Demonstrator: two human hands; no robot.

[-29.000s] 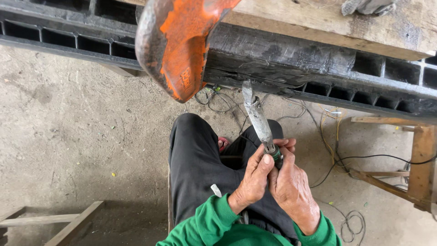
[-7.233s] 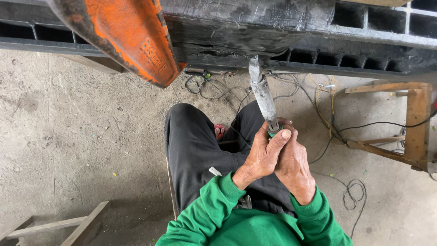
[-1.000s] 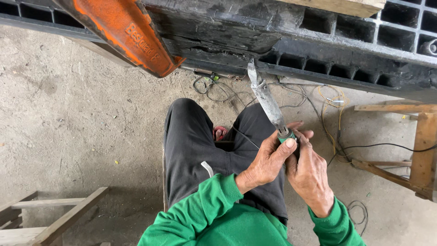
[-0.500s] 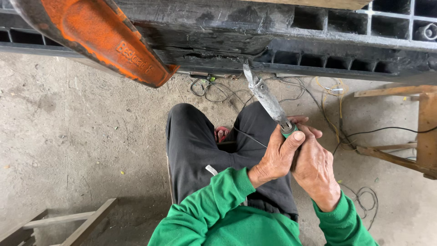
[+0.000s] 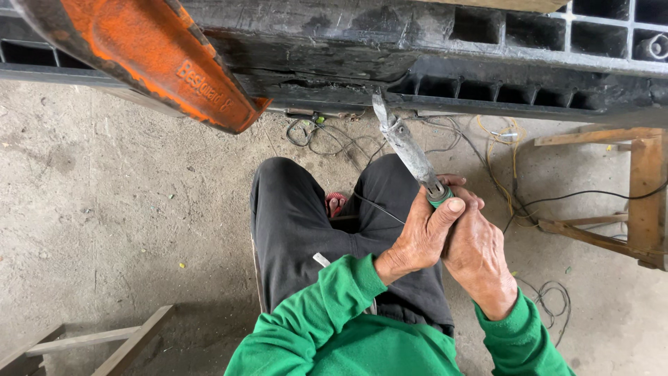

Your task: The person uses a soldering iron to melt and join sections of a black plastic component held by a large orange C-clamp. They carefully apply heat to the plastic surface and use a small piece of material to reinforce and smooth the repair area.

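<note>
— What is the work at this moment?

— A seated person holds a soldering iron [image 5: 410, 154] with both hands. The left hand [image 5: 421, 237] is wrapped around the green handle, thumb pressed along its top; the right hand [image 5: 480, 254] is closed just behind it, against the left. The flat grey tip points up and away from the lap, touching or nearly touching the lower edge of the black plastic panel [image 5: 431, 49]; I cannot tell which.

— So which step would you call it?

— By my judgement, the tip is being worked along a damaged seam in that panel, right where the dark edge looks rough. The next move seems to call for a steady two-handed push, keeping the blade flat to the seam and off the loose wires [image 5: 327, 136] lying on the floor below the panel.

— Count things for me.

— One iron, two hands, one black panel. One orange curved piece [image 5: 160, 63] sits to the left of the iron's tip, against the panel. Right of the iron stands one wooden frame [image 5: 643, 195]; far left of it, near the bottom corner, one more wooden frame [image 5: 90, 341]. The wires form a tangle I cannot count strand by strand.

— And the floor?

— Bare concrete [image 5: 104, 195] beneath the knees.
</note>
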